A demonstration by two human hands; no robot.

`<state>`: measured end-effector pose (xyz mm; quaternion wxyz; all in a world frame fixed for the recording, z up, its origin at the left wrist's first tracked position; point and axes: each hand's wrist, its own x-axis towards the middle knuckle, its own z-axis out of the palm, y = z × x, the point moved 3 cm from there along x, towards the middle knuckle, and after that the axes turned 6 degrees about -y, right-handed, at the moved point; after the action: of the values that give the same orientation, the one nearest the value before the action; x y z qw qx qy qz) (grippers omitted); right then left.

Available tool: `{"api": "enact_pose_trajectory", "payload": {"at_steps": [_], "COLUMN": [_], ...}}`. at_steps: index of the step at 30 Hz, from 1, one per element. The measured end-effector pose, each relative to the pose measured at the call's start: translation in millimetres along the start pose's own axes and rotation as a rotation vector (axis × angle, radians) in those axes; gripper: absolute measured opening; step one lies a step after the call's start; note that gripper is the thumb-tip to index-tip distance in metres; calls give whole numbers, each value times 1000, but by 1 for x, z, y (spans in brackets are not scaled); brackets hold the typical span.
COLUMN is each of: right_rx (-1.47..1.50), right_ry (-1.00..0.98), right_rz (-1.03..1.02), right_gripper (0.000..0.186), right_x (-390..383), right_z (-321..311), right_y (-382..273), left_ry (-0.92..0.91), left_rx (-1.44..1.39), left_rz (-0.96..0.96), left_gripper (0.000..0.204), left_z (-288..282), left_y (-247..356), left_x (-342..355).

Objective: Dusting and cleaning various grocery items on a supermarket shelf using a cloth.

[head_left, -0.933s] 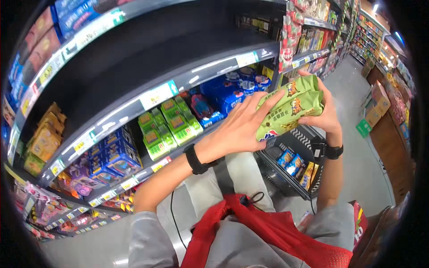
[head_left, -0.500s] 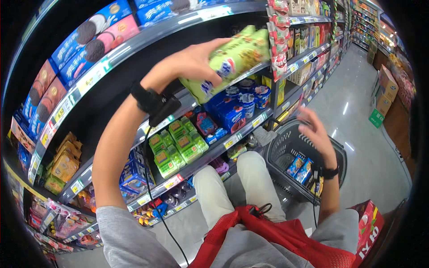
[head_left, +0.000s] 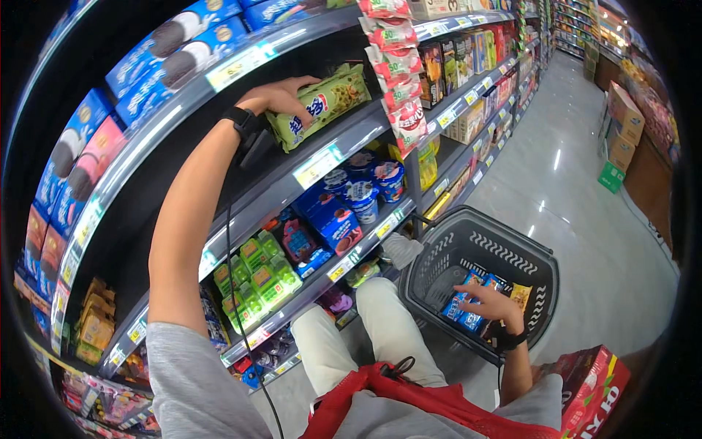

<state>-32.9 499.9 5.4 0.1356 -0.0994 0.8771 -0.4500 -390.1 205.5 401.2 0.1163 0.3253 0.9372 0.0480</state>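
Observation:
My left hand [head_left: 285, 101] is closed around one end of a long light-green snack packet [head_left: 333, 101]. The packet lies slightly tilted on the dark middle shelf [head_left: 351, 130], near its front right end, just left of a hanging strip of packets. Above the grey shopping basket [head_left: 537, 252] is my right hand [head_left: 488, 301], its fingers loosely stretched out and holding nothing I can see. Beneath it in the basket are blue snack packets [head_left: 455, 311] and a yellow packet [head_left: 521, 294]. Whether the fingers touch the blue packets I cannot tell.
A strip of red-and-white packets [head_left: 398, 69] hangs at the shelf end. Below are green boxes [head_left: 265, 282], blue cups [head_left: 362, 199] and a blue box [head_left: 336, 227]. Blue cookie boxes [head_left: 172, 55] line the upper shelf. A red carton [head_left: 596, 384] stands behind the basket.
My left hand has moved the green packet from in front of the shelf back onto it. My right hand has come down over the basket. The view has shifted rightward.

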Motion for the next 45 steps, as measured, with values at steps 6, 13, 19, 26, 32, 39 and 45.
{"api": "enact_pose_trajectory", "payload": {"at_steps": [6, 13, 19, 26, 32, 39, 45], "right_rx": [-117, -340, -374, -710, -614, -191, -277], "right_ry": [-143, -125, -258, 37, -1, -137, -263], "right_rz": [15, -26, 170, 315, 818, 866, 780], "right_gripper": [59, 55, 50, 27, 67, 97, 112], "right_x": [15, 63, 101, 170, 163, 146, 138], "right_z": [-5, -27, -15, -8, 37, 22, 19], "right_y": [25, 14, 25, 162, 278, 293, 295], "left_ry": [-130, -185, 320, 459, 234, 163, 177], "left_rx": [-160, -141, 484, 354, 18, -120, -200], "left_rz": [94, 68, 295, 304, 325, -85, -216], "left_gripper": [110, 114, 97, 30, 15, 19, 20], "left_z": [10, 12, -2, 80, 231, 291, 299], "left_y": [6, 13, 24, 112, 89, 41, 35], "left_x": [27, 31, -18, -204, -253, -316, -330]}}
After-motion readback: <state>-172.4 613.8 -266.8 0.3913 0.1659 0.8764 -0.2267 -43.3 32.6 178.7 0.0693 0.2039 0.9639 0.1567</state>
